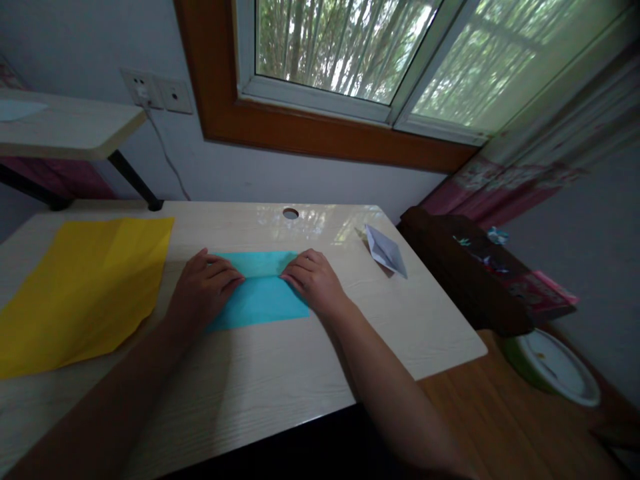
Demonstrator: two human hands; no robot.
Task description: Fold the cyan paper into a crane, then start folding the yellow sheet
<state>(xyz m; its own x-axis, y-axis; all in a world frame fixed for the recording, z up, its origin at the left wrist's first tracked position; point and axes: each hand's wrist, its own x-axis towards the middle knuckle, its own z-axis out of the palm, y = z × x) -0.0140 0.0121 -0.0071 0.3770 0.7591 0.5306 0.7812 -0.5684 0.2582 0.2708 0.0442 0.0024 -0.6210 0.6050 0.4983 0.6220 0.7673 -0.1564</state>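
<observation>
A turquoise sheet of paper (pixel 267 301) lies on the desk in front of me, with a crease or folded edge running across it between my hands. My left hand (pixel 207 283) grips it at the left end of that crease, thumb and fingertips pressed together. At the other end, my right hand (pixel 313 277) pinches the same line with its fingers bent. Parts of the sheet's left and right sides are hidden under the hands.
A large yellow sheet (pixel 95 293) lies on the desk (pixel 280 373) to the left. A folded whitish paper shape (pixel 386 251) sits at the right, near the desk edge. A raised shelf (pixel 65 127) stands at the back left, and a round cable hole (pixel 291 213) is at the back.
</observation>
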